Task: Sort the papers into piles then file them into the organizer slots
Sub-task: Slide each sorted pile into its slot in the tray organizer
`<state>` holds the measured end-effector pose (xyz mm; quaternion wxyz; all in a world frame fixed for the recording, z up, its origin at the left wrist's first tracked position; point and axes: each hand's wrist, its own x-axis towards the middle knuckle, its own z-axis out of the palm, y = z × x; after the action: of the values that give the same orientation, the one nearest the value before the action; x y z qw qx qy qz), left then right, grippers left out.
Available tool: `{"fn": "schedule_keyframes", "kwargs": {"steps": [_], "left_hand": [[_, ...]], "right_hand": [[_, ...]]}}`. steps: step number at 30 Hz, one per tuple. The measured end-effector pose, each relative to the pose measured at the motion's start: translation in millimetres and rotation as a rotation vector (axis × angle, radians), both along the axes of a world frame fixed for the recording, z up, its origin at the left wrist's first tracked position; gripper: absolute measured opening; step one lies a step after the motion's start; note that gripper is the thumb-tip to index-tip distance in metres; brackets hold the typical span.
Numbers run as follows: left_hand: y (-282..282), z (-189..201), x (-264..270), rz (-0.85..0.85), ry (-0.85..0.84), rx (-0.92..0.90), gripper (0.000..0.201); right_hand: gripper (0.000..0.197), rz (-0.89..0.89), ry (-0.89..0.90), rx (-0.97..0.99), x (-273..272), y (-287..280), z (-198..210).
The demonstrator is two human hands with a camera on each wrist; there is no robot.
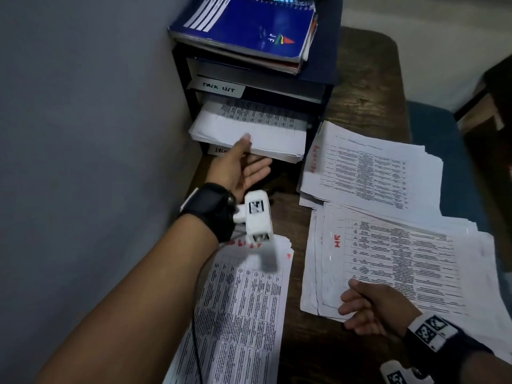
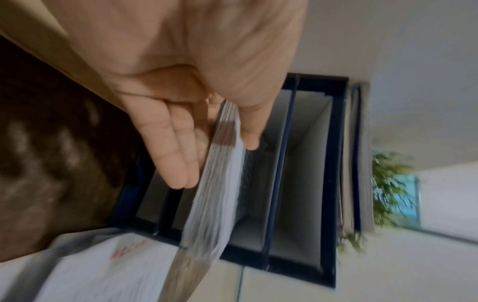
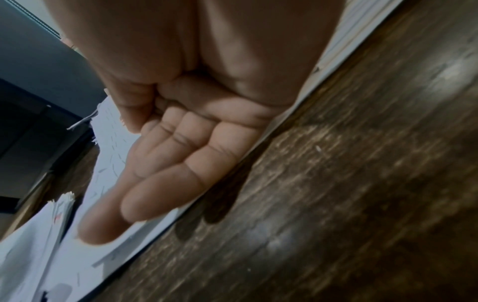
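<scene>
A dark organizer (image 1: 318, 87) stands at the back of the wooden table against the wall, one shelf labelled "TASK LIST" (image 1: 219, 87). My left hand (image 1: 253, 152) pinches a thick stack of printed sheets (image 1: 249, 126), thumb on top and fingers underneath. The stack sits partly inside the slot below that label. In the left wrist view the stack (image 2: 220, 183) runs edge-on between thumb and fingers (image 2: 181, 159) toward the organizer (image 2: 333, 163). My right hand (image 1: 357, 303) rests with relaxed fingers (image 3: 155, 183) on the near left corner of the pile marked "HR" (image 1: 401, 261).
Another pile with red writing (image 1: 368, 170) lies right of the organizer, partly under the HR pile. A third pile (image 1: 243, 314) lies at the front left under my forearm. Blue notebooks (image 1: 243, 26) sit on the organizer. A grey wall (image 1: 83, 106) bounds the left; a blue seat (image 1: 432, 128) is at right.
</scene>
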<state>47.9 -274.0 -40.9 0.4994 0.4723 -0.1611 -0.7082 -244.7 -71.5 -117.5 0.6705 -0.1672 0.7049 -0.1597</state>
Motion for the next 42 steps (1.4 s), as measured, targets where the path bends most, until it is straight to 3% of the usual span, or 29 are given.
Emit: {"fn": "schedule_keyframes", "kwargs": {"steps": [5,12,15,26,30,35,39,42], "left_hand": [[-4.7,-8.0,-13.1,0.088,-0.112,-0.049,0.021],[-42.1,-2.7,-22.8,0.140,-0.094,0.007,0.033],[-44.5,-7.6,-24.7,0.123,-0.162,0.021,0.028],[-36.5,-7.8,-22.3,0.020,-0.290,0.054,0.043],[3.6,-7.7,-5.0,-0.057,-0.376,0.047,0.023],[91.5,-21.7,31.4,0.093,-0.641,0.076,0.012],[145.4,-35.1,51.1,0.041,-0.865,0.102,0.048],[182.0,-44.0,58.1,-0.120,-1.207,0.172,0.064]], "right_hand": [[0.046,-0.007,-0.018,0.007,2.3,-0.4,1.6],[0.047,-0.010,-0.019,-0.016,2.5,2.2,3.8],[0.047,-0.007,-0.023,-0.022,2.9,2.1,5.6],[0.046,0.000,-0.008,-0.037,7.3,1.6,14.8],[0.047,-0.006,-0.016,-0.034,7.3,2.7,15.8],[0.045,-0.028,-0.016,-0.042,8.2,1.2,16.6],[0.042,-0.022,0.015,-0.047,13.2,3.6,15.1],[0.042,-0.017,0.055,-0.057,18.6,5.4,14.9]]}}
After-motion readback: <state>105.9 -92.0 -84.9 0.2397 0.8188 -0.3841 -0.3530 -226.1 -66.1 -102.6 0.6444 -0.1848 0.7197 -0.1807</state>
